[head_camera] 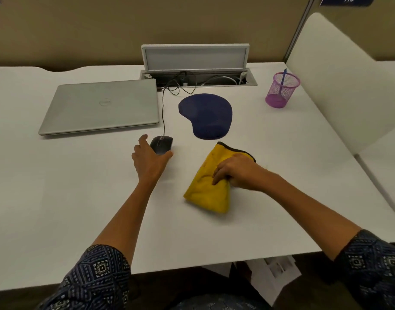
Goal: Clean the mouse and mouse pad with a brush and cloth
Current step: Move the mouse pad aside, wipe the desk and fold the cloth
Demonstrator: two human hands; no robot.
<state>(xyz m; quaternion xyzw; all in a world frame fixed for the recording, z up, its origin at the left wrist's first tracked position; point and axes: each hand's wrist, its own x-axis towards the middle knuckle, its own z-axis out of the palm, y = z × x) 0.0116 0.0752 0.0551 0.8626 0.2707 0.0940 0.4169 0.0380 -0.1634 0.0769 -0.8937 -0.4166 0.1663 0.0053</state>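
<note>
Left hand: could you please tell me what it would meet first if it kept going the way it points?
Probably nothing beyond the mouse that the left hand already grips; farther along, its cable and the laptop's corner.

From my feed I see a white table (pixel 57 198) backed by a tan partition wall (pixel 80 25). A cable hatch (pixel 195 57) stands flipped up at the table's rear edge (cords inside), and a cream divider panel (pixel 339 90) closes the right side under soft, even light.
</note>
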